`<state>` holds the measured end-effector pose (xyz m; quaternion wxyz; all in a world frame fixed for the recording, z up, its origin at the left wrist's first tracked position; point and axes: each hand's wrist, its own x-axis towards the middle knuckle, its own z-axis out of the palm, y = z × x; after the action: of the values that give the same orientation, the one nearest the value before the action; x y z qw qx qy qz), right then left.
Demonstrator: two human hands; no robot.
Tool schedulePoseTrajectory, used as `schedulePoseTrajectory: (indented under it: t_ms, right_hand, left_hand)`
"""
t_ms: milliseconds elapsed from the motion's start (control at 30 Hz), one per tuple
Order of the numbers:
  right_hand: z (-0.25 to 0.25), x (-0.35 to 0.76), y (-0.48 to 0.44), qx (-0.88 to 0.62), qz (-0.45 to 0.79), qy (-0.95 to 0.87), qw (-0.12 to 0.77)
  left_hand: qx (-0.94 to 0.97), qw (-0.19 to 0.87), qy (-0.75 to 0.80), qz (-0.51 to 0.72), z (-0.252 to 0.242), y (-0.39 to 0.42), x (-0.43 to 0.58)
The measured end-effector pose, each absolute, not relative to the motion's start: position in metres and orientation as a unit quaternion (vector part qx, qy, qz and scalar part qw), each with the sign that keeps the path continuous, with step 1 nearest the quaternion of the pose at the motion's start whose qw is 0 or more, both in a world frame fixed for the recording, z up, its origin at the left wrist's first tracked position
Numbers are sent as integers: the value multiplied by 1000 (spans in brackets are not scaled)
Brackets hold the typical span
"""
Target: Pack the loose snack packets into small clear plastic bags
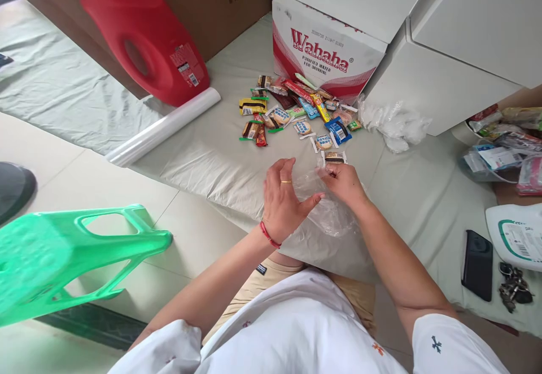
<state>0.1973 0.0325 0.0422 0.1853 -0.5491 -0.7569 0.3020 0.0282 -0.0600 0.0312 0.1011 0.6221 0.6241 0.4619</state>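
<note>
A clear plastic bag [334, 213] hangs between my hands over the near edge of the cloth-covered surface. My right hand [344, 183] pinches the bag's upper edge with closed fingers. My left hand [284, 202], with a ring and a red bracelet, is at the bag's left side, thumb and fingers spread apart. Just beyond my right fingers lies a brown wrapped snack [334, 157]. Farther back, several small wrapped snacks form a loose pile, among them a blue packet [339, 131], a yellow stick packet [320, 107] and a yellow packet [253, 106].
Behind the pile stands a Wahaha carton [326, 52]. Crumpled clear bags [396, 123] lie right of it. A plastic roll [165, 127] and red jug [144, 41] are at left, above a green stool [84, 250]. A phone [477, 265] and keys [514, 288] lie at right.
</note>
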Motion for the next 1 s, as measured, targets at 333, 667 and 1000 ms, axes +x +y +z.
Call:
schedulePoseTrajectory:
  t_ms: [333, 667, 1000]
  right_hand:
    - [26, 200, 43, -604, 201, -761, 124]
    - [22, 200, 50, -617, 137, -773, 59]
    - [32, 210, 46, -571, 58, -800, 177]
  left_hand:
    - [475, 388, 686, 392, 7, -33, -1]
    - [693, 98, 590, 402, 23, -28, -8]
    - [750, 309, 499, 304, -8, 21, 6]
